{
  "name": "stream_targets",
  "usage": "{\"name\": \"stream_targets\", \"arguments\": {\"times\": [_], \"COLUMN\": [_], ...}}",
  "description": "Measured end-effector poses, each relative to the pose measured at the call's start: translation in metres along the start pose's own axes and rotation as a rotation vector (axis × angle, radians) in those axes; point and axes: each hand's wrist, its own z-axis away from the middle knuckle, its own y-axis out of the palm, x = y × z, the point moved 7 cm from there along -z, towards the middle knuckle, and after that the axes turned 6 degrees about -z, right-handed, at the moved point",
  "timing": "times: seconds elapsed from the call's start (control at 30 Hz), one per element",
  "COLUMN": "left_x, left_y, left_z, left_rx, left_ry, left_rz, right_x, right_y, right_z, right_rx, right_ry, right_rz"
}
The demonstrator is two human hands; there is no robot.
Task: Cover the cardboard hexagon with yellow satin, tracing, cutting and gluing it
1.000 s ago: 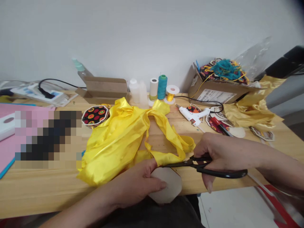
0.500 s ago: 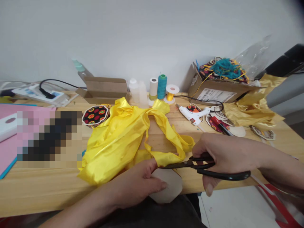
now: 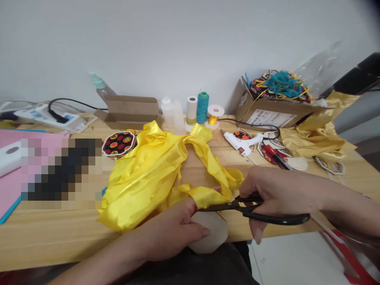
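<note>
My right hand (image 3: pixel 276 194) is wrapped around a pair of black-handled scissors (image 3: pixel 273 218). Their dark blades reach left along the lower edge of the yellow satin fabric (image 3: pixel 148 170), close to the fingertips of my left hand (image 3: pixel 175 225). That left hand pinches a pale, flat octagonal piece (image 3: pixel 209 235) at the table's front edge, thumb on top. Its other fingers are partly hidden behind the piece and the fabric. A loop of the satin runs toward the right hand, while the bulk lies crumpled left of centre.
A white glue gun (image 3: pixel 240 142) and red-capped marker (image 3: pixel 271 154) lie beyond my right hand. Thread spools (image 3: pixel 202 107) and bottles (image 3: pixel 168 113) stand along the wall. A cardboard box (image 3: pixel 267 116) is filled with patterned pieces. Patterned octagons (image 3: pixel 118 144) sit left of the satin.
My right hand and the scissors have shifted slightly left. A thin strip of satin has moved near the left hand, and part of a finger shows behind the fabric.
</note>
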Motion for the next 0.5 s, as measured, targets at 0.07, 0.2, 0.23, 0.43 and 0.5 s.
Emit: {"name": "stream_targets", "arguments": {"times": [0.07, 0.2, 0.23, 0.43, 0.5], "left_x": [0.0009, 0.0042, 0.0045, -0.0013, -0.0026], "left_y": [-0.0014, -0.0028, -0.0030, -0.0011, -0.0020], "left_z": [0.0002, 0.0000, -0.0001, 0.0017, 0.0027], "left_rx": [-0.007, -0.009, -0.008, 0.020, 0.002], "left_ry": [-0.015, -0.063, -0.064, 0.009, 0.018], "left_rz": [-0.021, -0.074, -0.085, -0.040, -0.037], "right_x": [-0.0014, -0.0050, -0.0055, -0.0073, -0.0061], "right_y": [0.0005, -0.0024, -0.0028, -0.0010, -0.0009], "right_z": [0.0009, 0.0018, 0.0015, 0.0005, 0.0008], "right_rx": [0.010, -0.007, -0.003, 0.057, 0.053], "right_ry": [0.012, 0.061, 0.064, 0.074, 0.075], "right_rz": [-0.005, 0.012, 0.011, 0.050, 0.062]}}
